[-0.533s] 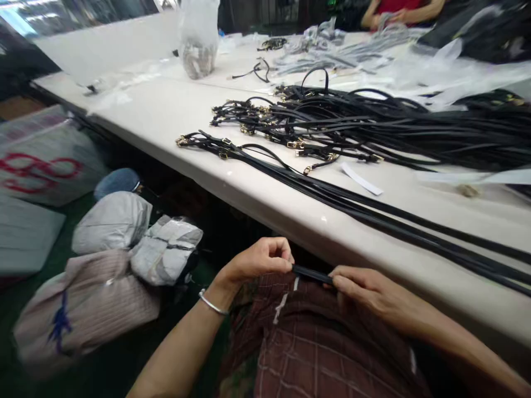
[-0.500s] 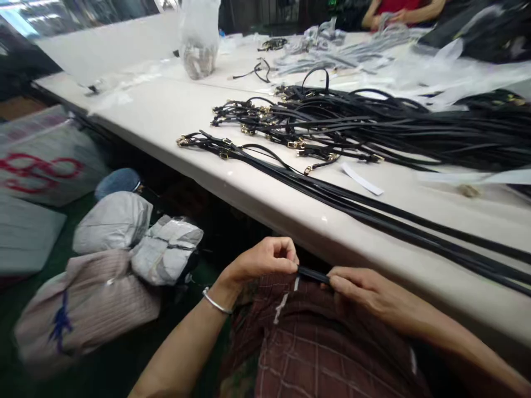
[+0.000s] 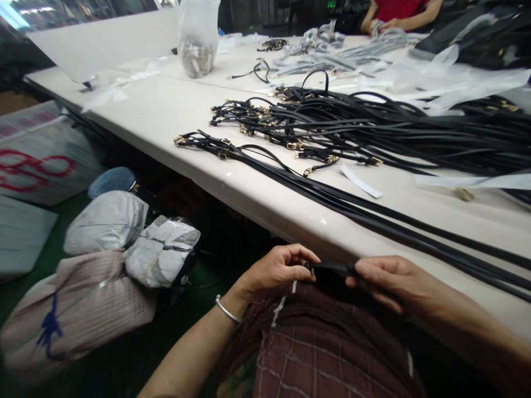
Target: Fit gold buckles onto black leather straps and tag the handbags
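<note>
Below the front edge of the white table (image 3: pixel 174 119), over my lap, both hands pinch one black strap (image 3: pixel 332 268). My left hand (image 3: pixel 280 268) grips its left end with fingers curled. My right hand (image 3: pixel 392 279) is closed on the strap's right part. On the table just beyond lie several long black straps with gold buckles (image 3: pixel 219 149), stretched out to the right. A big pile of black straps (image 3: pixel 373 130) lies farther back.
A plastic bag (image 3: pixel 198 36) of small parts stands at the far end. Grey straps (image 3: pixel 332 52) and clear plastic lie at the back right, where another person's hands (image 3: pixel 381 25) work. Wrapped bundles (image 3: pixel 124 243) and sacks sit on the floor at the left.
Both hands have shifted slightly right and up, still pinching the strap. The camera has tilted a little.
</note>
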The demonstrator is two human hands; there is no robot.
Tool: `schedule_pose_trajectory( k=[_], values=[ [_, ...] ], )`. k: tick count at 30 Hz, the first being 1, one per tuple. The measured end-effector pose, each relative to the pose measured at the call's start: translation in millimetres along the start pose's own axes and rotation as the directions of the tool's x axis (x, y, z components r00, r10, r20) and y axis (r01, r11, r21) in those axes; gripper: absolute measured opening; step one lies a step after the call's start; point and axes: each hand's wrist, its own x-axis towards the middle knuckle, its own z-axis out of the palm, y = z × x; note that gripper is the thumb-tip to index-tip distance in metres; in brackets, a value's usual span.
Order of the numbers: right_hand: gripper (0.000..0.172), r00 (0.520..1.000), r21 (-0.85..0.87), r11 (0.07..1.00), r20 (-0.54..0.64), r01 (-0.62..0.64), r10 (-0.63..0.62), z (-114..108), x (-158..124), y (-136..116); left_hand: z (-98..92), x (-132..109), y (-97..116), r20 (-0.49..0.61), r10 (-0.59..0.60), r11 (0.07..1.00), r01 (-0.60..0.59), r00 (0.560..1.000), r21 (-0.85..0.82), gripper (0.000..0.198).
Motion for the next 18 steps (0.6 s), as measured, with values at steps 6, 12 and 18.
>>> schedule_pose_trajectory(
  k=[6,12,18],
  values=[
    [0.063,0.999,-0.214,0.977,0.039,-0.019,0.028,6.3,10.8,16.2,9.7,1.0,9.0,-0.056,0.28,0.761,-0.186,0.958,0.622,0.02],
    [0.058,0.996,-0.066,0.997,0.081,0.036,-0.03,22.7,22.9,16.5,24.2,10.1,0.7,0.135,0.47,0.549,-0.408,0.872,0.729,0.014],
    [0.057,0.987,-0.045,0.998,0.159,0.044,-0.037,10.4,12.6,24.0,16.3,7.2,-1.4,0.126,0.483,0.526,-0.402,0.867,0.749,0.019]
  ],
)
